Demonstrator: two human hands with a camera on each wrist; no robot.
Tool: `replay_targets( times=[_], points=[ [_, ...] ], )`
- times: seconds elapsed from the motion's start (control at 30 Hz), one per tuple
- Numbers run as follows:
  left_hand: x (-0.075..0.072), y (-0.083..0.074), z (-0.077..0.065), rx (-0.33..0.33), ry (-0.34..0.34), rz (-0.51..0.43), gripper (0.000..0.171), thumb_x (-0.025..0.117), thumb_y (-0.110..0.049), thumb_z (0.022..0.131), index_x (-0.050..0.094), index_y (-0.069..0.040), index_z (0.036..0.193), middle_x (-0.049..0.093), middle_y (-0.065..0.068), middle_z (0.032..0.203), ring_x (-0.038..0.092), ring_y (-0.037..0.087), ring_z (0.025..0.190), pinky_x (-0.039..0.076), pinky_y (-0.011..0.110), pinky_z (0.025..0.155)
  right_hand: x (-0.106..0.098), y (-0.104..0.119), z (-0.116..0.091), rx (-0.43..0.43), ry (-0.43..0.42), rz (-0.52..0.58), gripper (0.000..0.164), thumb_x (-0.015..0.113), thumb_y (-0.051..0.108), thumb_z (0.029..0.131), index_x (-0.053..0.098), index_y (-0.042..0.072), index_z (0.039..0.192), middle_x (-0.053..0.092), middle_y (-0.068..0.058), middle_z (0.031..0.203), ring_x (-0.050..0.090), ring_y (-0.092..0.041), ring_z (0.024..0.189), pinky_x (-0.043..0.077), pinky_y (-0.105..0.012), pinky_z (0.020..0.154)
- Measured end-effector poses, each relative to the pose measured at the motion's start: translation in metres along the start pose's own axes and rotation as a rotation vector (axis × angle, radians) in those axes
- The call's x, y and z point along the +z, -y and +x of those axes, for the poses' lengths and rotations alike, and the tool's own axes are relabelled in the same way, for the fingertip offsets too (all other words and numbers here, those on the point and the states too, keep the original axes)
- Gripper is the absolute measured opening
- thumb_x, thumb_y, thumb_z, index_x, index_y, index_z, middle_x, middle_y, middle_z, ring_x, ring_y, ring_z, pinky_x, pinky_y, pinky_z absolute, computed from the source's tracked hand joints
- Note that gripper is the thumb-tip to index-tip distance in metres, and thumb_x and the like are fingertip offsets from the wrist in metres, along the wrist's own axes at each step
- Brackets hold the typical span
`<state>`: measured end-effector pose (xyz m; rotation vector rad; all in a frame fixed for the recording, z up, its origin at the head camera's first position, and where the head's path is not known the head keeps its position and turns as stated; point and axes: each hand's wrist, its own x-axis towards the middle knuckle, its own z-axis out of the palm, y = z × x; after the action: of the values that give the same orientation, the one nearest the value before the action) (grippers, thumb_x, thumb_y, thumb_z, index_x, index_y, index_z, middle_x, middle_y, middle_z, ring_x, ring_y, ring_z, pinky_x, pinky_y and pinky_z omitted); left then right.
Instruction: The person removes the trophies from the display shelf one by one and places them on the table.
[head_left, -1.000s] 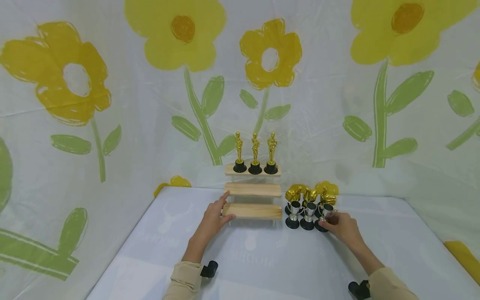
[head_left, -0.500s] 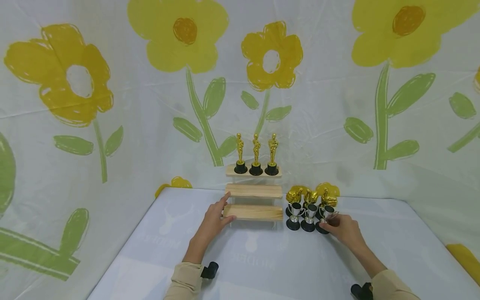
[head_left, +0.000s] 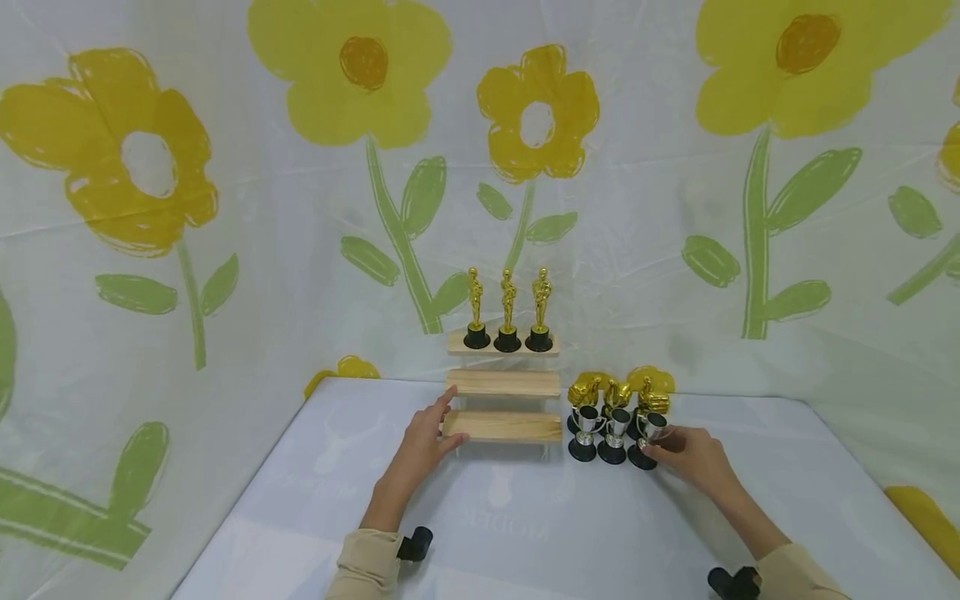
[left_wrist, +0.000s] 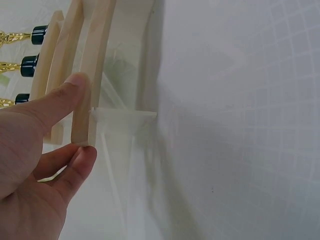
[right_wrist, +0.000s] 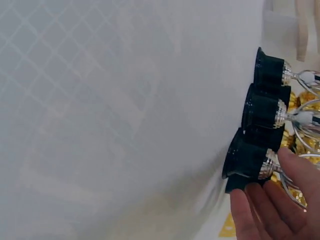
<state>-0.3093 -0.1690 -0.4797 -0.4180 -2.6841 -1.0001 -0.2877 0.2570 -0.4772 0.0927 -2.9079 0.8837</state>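
Note:
My left hand [head_left: 422, 443] is at the left end of a three-tier wooden display shelf [head_left: 504, 427]. In the left wrist view, the thumb lies on the lowest board [left_wrist: 92, 70] and the fingertips press its end, pinching it. My right hand [head_left: 693, 458] holds the rightmost silver trophy cup [head_left: 654, 427] between thumb and fingers. That cup stands upright on its black base [right_wrist: 245, 156], which appears to rest on the table. Two matching silver cups, a middle one [head_left: 617, 423] and a left one [head_left: 587, 421], stand beside it in a row.
Three gold figurine trophies [head_left: 507, 302] stand on the top tier; the middle board [head_left: 504, 382] and lowest board bear nothing. Gold trophies [head_left: 617, 392] are partly hidden behind the silver cups. A flower-patterned cloth [head_left: 630, 208] hangs behind the white-covered table [head_left: 555, 533].
The right forearm has shifted slightly to the right, with the hand still at the same cup. The left hand, shelf and other trophies stay in place; the head view moves a little.

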Motion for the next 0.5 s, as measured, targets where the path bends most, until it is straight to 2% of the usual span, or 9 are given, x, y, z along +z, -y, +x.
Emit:
replay_targets(
  times=[0.13,0.27,0.43,0.5],
  points=[
    [0.0,0.001,0.001,0.009,-0.005,0.007,0.081,0.079,-0.024,0.082,0.037,-0.014,0.151,0.064,0.022,0.126,0.06,0.031,0.109,0.056,0.04,0.083,-0.009,0.004,-0.002,-0.014,0.021,0.011,0.033,0.074,0.038,0.086,0.072,0.007,0.095,0.076,-0.012,0.095,0.072,-0.027,0.088,0.055,-0.042,0.075],
    [0.001,0.003,0.0,0.011,-0.005,0.008,0.081,0.079,-0.024,0.082,0.037,-0.014,0.151,0.064,0.023,0.125,0.06,0.031,0.108,0.056,0.04,0.082,-0.021,0.01,-0.003,-0.03,0.062,-0.003,0.047,0.075,0.04,0.085,0.068,-0.001,0.106,0.073,-0.019,0.103,0.071,-0.034,0.094,0.056,-0.046,0.078],
    [0.001,0.004,0.0,0.029,-0.013,0.011,0.08,0.079,-0.023,0.083,0.037,-0.012,0.15,0.064,0.023,0.125,0.06,0.031,0.107,0.056,0.039,0.081,-0.039,0.014,-0.002,0.005,0.123,-0.016,0.065,0.073,0.041,0.086,0.057,-0.009,0.125,0.067,-0.028,0.114,0.066,-0.041,0.103,0.058,-0.043,0.074],
    [0.001,0.004,0.0,0.031,-0.01,0.008,0.08,0.078,-0.024,0.083,0.037,-0.013,0.151,0.064,0.023,0.125,0.06,0.031,0.108,0.056,0.039,0.082,-0.045,0.015,-0.001,0.018,0.143,-0.01,0.065,0.071,0.04,0.088,0.055,-0.009,0.127,0.065,-0.03,0.117,0.065,-0.042,0.104,0.059,-0.041,0.072]
  ],
)
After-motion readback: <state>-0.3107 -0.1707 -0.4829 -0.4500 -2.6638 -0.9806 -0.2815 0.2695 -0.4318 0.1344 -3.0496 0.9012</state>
